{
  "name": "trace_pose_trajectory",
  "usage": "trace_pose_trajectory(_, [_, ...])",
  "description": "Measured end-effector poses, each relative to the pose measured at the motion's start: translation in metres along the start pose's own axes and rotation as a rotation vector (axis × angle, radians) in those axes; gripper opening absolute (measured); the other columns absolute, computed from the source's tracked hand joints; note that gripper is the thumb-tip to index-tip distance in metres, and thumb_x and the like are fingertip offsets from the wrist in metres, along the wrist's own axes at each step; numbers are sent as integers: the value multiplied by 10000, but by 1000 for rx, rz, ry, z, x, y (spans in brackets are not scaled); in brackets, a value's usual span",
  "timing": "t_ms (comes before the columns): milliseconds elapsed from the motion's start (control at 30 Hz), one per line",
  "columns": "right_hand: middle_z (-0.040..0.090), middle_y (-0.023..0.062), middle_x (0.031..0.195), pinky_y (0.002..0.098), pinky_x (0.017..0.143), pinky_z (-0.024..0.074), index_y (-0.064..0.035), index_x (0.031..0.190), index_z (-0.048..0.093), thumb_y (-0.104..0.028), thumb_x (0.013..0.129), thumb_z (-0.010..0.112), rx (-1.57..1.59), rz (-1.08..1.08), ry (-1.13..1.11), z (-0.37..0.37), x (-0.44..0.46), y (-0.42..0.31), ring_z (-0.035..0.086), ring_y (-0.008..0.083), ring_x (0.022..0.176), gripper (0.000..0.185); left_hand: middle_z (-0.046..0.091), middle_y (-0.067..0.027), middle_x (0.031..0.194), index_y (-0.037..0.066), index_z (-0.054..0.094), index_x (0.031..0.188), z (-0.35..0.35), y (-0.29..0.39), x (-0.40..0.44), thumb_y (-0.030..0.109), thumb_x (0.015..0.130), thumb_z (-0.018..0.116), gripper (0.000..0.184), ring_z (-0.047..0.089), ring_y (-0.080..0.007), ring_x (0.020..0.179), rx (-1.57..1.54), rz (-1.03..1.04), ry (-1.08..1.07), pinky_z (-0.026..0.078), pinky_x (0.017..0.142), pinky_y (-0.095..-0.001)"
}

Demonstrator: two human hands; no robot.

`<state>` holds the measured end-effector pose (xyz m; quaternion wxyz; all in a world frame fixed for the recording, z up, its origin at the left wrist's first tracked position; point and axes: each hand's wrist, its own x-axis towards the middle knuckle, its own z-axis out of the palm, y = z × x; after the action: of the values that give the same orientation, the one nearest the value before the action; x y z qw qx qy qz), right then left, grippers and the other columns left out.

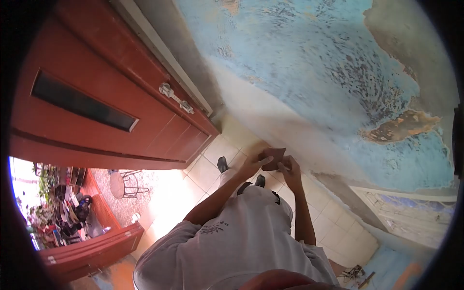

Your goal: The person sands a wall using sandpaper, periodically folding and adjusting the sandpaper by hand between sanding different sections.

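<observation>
A small reddish-brown sheet of sandpaper is held up in front of my waist, between both hands. My left hand grips its left side, with the thumb lying over the face of the sheet. At the lower right edge, my right hand pinches it between bent fingers and thumb. Just beyond the sheet rises a wall with worn blue paint, dark speckles and bare grey plaster patches.
At the left stands an open red door with a silver handle. Through the doorway I see a round stool and potted plants. Pale floor tiles lie around my feet. Some debris rests on the floor at the lower right.
</observation>
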<state>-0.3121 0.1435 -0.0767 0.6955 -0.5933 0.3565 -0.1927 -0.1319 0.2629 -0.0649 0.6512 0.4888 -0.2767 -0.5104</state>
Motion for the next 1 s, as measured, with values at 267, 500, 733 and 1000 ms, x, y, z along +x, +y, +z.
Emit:
trace_pose_trajectory(267, [678,35,959,302,740,566,-18,1091,672,-112,973,763,-290,-136,-217,-5,33,-18,664,121,897,177,628,-43,829,16,694,1059,-1,39,-24,198,921,823,263,513,-114,720,785,21,185,462,653,-327])
trace_pose_trajectory(500, [695,44,848,285,657,545,-19,944,665,-66,963,763,194,-139,50,52,34,-10,658,107,749,110,560,-61,1416,32,526,1490,17,22,-36,205,1019,685,526,509,-171,1351,-89,45,218,359,1164,-337])
trace_pose_trajectory(733, [724,73,791,272,658,547,21,917,682,-26,943,781,34,-279,-35,43,55,-43,684,112,701,113,646,-64,1373,4,550,1477,15,63,-15,281,1072,672,506,604,-203,1255,72,-63,387,461,1113,-369])
trace_pose_trajectory(1000, [741,142,1032,364,752,574,-18,1194,680,-85,1025,677,-417,-772,220,-16,67,-139,725,260,880,182,690,-180,1332,-103,606,1374,-7,195,72,284,1081,651,487,627,-218,1232,632,587,878,463,1093,-374])
